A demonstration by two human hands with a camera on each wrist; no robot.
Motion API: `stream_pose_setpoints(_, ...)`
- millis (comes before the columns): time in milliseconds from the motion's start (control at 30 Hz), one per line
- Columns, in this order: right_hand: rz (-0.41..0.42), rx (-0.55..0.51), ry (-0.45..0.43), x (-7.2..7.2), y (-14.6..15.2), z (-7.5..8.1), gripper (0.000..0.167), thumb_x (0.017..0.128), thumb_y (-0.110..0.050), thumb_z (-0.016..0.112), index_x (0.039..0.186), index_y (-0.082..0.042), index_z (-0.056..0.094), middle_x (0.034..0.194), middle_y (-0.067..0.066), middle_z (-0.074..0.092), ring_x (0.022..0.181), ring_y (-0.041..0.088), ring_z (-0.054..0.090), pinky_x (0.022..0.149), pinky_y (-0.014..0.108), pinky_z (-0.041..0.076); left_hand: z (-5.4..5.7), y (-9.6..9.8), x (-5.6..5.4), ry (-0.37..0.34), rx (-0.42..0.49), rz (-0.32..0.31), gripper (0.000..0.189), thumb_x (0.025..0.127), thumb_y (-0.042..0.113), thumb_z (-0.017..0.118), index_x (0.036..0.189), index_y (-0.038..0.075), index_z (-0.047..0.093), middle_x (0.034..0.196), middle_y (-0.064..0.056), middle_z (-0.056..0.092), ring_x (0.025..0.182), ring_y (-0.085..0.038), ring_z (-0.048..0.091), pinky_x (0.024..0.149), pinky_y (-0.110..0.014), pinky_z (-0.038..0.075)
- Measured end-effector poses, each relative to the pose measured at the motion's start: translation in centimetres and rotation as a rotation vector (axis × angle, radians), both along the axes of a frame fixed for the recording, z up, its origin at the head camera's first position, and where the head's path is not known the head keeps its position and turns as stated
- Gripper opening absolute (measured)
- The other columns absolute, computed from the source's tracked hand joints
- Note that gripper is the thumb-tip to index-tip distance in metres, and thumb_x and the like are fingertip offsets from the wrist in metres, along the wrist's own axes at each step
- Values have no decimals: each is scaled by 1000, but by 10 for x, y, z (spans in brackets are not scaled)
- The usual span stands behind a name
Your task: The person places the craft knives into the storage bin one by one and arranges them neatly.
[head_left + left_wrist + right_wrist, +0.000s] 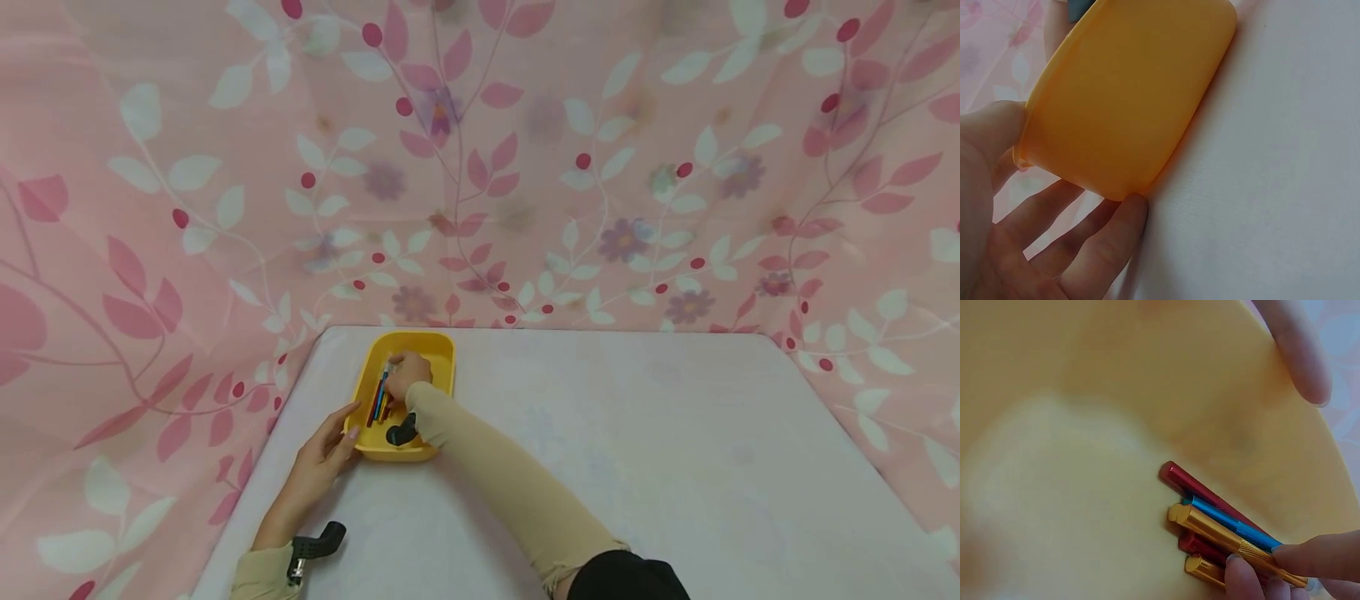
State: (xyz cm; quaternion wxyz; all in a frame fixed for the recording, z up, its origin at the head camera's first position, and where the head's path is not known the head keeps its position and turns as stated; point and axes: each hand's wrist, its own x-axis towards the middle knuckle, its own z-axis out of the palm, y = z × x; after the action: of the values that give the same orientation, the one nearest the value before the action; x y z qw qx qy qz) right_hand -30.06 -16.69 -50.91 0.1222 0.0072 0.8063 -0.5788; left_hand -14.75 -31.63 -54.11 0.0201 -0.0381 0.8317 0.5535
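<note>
A yellow plastic tray stands at the table's far left. My left hand holds its near left corner. In the left wrist view, the fingers touch the tray wall from outside and below; in the right wrist view, the thumb reaches over the rim. My right hand is inside the tray, over a bundle of slim pen-like metal rods with knurled sections. Its fingertips pinch a gold rod. Beside that lie a blue rod, two red rods and another gold rod. Their far ends are hidden.
A white-covered table extends right of the tray. Pink floral cloth hangs behind and beside it. Black wrist-worn devices are on both arms; the right one overhangs the tray.
</note>
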Motion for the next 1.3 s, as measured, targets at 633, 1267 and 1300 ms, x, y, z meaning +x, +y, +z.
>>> stream_pose_setpoints(633,8,79,58,1,10,2,39,94,-9,87,131,-5,75,109,11,72,85,24,71,66,39,67,3,5,-1,37,-23,-26,57,116,38,58,169,24,42,175,-21,34,149,-46,50,105,-42,58)
stream_pose_setpoints(1267,409,139,661,41,116,88,47,105,-33,75,147,-11,70,146,10,68,133,26,63,112,40,54,19,2,2,199,-328,10,59,118,28,54,172,16,35,163,-32,46,139,-56,56,112,-70,46)
stream_pose_setpoints(1300,422,177,724,43,126,92,51,105,-34,75,150,-11,68,154,10,63,142,28,57,119,45,48,21,3,3,212,-337,15,58,118,27,54,171,15,36,164,-31,45,141,-56,53,113,-71,45)
